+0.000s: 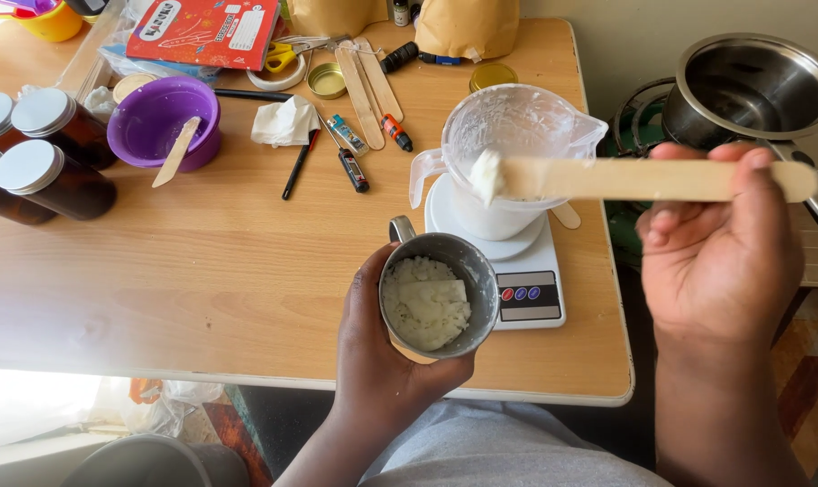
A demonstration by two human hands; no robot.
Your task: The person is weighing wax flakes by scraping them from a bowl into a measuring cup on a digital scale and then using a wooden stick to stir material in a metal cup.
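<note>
My left hand (379,347) grips a small metal cup (468,261) tilted toward me, with white waxy flakes (424,305) inside. My right hand (720,248) holds a flat wooden stick (643,179) level, and a lump of white wax (487,173) clings to its left tip. That tip hangs over a clear plastic jug (517,126) with white residue on its walls. The jug stands on a white kitchen scale (526,280) near the wooden table's (202,271) right front corner.
Several brown jars with silver lids (39,167) stand at the left, beside a purple bowl (161,122) with a wooden stick in it. Pens, a thermometer, more sticks, tin lids, scissors and a red box lie at the back. A steel pot (752,86) sits on a stove at right.
</note>
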